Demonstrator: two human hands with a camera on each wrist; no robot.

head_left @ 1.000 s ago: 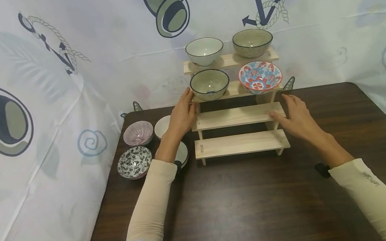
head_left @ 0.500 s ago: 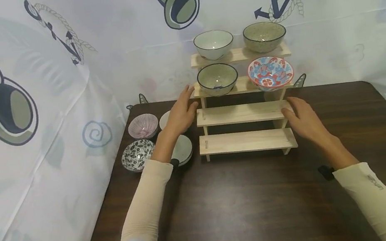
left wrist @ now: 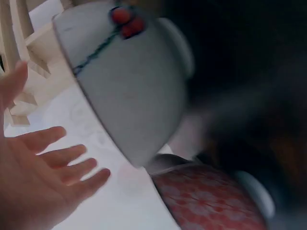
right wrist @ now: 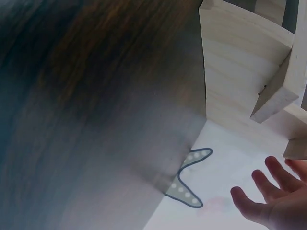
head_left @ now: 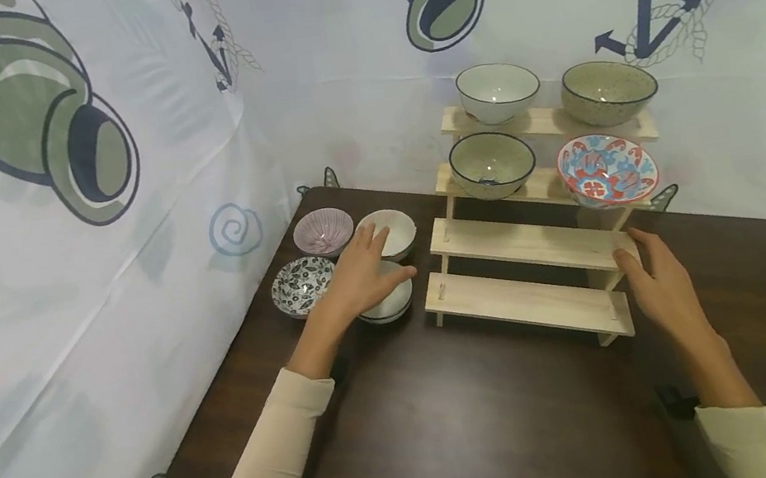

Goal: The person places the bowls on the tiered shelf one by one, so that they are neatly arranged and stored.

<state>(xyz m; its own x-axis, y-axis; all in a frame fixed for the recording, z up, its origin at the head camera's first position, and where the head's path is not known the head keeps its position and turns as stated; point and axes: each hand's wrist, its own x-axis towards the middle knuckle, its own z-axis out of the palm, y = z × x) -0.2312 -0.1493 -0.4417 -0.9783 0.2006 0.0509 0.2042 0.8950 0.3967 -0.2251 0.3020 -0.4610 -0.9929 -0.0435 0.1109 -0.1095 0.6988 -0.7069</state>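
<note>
While the left hand (head_left: 356, 276), fingers spread and holding nothing, hovers over the pale bowls (head_left: 401, 234) left of centre in my head view, I see the right hand (head_left: 666, 288), fingers loose, beside the wooden stand (head_left: 530, 242) right of centre, though I cannot tell whether its thumb touches.

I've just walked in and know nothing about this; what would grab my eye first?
Probably the red-and-blue patterned bowl, at the right end of the wooden stand's second-highest shelf. Then the hands: the left hand hovers over white bowls, the right hand is at the stand's right side. Big green shells decorate the cloth behind.
</note>
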